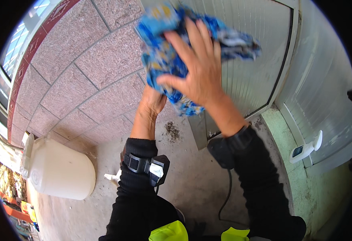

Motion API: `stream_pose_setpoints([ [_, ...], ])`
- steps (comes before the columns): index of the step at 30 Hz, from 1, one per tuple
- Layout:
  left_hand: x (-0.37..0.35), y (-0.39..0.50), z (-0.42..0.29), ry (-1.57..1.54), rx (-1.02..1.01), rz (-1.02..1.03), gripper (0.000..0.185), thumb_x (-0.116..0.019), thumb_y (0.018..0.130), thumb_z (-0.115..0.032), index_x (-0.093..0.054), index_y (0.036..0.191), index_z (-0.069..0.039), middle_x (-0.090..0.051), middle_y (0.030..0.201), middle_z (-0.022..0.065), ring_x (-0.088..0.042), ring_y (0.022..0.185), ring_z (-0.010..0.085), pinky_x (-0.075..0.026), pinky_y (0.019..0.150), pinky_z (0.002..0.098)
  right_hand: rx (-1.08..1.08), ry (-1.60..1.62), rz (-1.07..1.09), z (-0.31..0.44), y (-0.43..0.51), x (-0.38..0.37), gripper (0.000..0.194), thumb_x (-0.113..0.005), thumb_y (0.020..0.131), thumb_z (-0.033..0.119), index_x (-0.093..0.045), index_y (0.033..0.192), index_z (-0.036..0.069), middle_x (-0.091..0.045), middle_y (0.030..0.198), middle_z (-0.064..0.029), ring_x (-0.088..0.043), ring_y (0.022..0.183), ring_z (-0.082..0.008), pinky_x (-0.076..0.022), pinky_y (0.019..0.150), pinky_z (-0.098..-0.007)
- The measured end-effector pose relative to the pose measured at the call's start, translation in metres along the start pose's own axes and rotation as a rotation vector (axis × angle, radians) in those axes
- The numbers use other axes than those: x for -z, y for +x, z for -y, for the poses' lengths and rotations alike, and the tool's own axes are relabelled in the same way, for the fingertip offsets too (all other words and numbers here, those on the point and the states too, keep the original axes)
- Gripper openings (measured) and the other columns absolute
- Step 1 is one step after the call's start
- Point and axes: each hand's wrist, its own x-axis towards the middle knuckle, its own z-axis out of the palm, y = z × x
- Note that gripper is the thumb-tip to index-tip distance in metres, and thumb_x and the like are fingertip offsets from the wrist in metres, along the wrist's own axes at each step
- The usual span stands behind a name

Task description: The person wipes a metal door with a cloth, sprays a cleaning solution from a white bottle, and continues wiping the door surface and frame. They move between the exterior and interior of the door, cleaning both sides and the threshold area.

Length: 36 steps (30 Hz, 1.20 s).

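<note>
A blue patterned cloth with yellow and white patches (167, 60) is bunched up in front of me, blurred by motion. My right hand (198, 64) lies across its near side with the fingers spread. Below and left of it, my left hand (154, 101) reaches under the cloth's lower left edge; its fingers are hidden, so its grip does not show. Behind the cloth stand a pinkish stone-tiled wall (109, 57) and a ribbed, framed door panel (254, 75). Each wrist bears a strapped black device.
A whitish plastic barrel (63, 168) stands on the concrete floor (194, 186) at the left. Dark debris (172, 131) lies near the wall's foot. At the right, a white handheld device with a small screen (305, 150) rests on a pale ledge (296, 177). A dark cable hangs by my right arm.
</note>
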Motion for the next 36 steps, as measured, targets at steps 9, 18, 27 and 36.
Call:
stream_pose_setpoints([
  [9,-0.001,0.006,-0.002,0.040,0.014,0.174,0.037,-0.042,0.099,-0.035,-0.057,0.113,-0.005,-0.066,0.098,0.0059,-0.064,0.084,0.0150,-0.053,0.078,0.0314,-0.330,-0.141,0.251,0.014,-0.232,-0.030,0.056,-0.073,0.068,0.015,-0.053,0.119,0.006,-0.029,0.138,-0.0325,-0.028,0.131,-0.0490,-0.0290,0.092,-0.0620],
  [18,-0.015,0.005,-0.003,0.291,-0.137,0.093,0.029,-0.061,0.091,-0.021,-0.056,0.114,-0.005,-0.064,0.100,0.0034,-0.060,0.087,0.0102,-0.050,0.077,0.0255,-0.755,-0.096,0.770,0.027,-0.342,0.009,0.055,-0.068,0.073,-0.005,-0.055,0.124,0.012,-0.039,0.138,-0.0233,-0.044,0.120,-0.0405,-0.0503,0.081,-0.0460],
  [27,-0.020,0.002,-0.004,0.338,-0.134,-0.008,0.026,-0.062,0.089,-0.016,-0.055,0.112,-0.005,-0.063,0.102,0.0035,-0.060,0.094,0.0149,-0.048,0.083,0.0307,-1.238,0.249,-0.111,0.044,-0.285,-0.019,0.069,-0.065,0.076,-0.004,-0.036,0.139,0.000,-0.039,0.140,-0.0219,-0.038,0.130,-0.0356,-0.0316,0.106,-0.0396],
  [36,-0.027,0.001,-0.005,0.327,-0.150,-0.046,0.024,-0.063,0.089,-0.017,-0.057,0.109,-0.005,-0.063,0.102,0.0009,-0.058,0.094,0.0125,-0.044,0.083,0.0273,-2.067,0.442,-0.131,0.005,-0.337,-0.037,0.065,-0.055,0.084,-0.009,-0.030,0.143,0.003,-0.040,0.138,-0.0201,-0.045,0.121,-0.0359,-0.0439,0.093,-0.0423],
])
